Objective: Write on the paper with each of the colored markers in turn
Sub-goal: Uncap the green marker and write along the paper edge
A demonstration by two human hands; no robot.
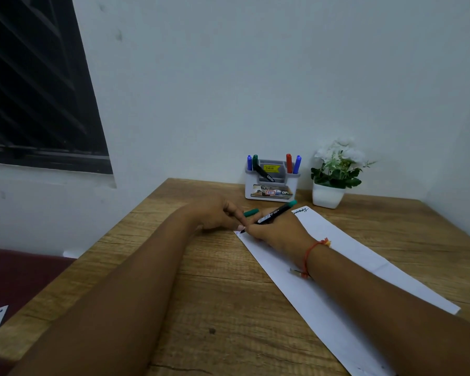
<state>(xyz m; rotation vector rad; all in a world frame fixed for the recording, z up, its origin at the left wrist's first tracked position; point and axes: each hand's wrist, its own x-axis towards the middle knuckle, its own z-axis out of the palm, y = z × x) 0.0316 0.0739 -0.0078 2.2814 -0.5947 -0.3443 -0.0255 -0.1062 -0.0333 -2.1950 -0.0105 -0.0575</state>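
- The right hand (272, 232) has its grip pinched round the green marker (272, 213), low near the tip. This puts the nib on the paper (350, 270) at its far left corner, and the teal end slants up toward the holder (269, 191).
- The left hand (215, 213) pinches the green cap (251, 212) in its grip, ready for recapping, we judge. One fingertip lies at the paper's corner, likely steadying the sheet.
- The paper is a long white strip lying askew and flat on the counter (201, 294), with a faint crease. Dark writing (300, 211) marks its far right corner.
- The marker's barrel is black with white print. We see only a tiny mark by the nib, so this colour's turn looks barely begun.
- The holder stands by the wall with blue, green and red markers upright in it.
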